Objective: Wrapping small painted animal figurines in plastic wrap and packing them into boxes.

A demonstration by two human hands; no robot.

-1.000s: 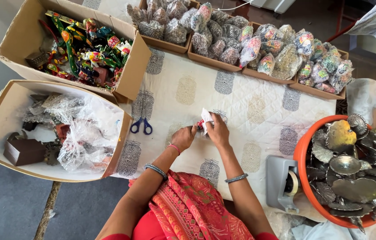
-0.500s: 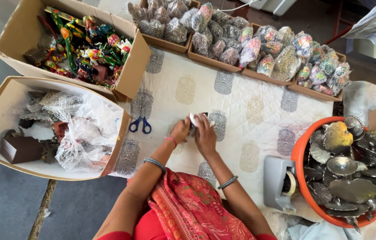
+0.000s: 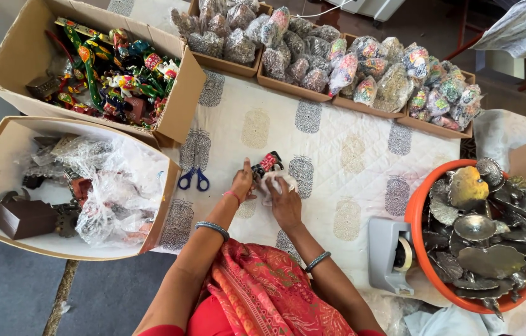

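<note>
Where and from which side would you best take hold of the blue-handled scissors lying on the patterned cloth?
Grip the blue-handled scissors by the two finger loops, coming from the near side: the loops point toward the person, and the blades point away toward the cardboard box.

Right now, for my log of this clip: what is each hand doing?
Left hand: closed on a small red-and-black figure on the cloth.
Right hand: closed on white wrapping beside that figure.

My right hand (image 3: 286, 202) covered most of the white wrap (image 3: 275, 182), and the small figure (image 3: 267, 163) was too small to make out. The tub (image 3: 425, 249) and my elbows ran off the frame's edges.
</note>
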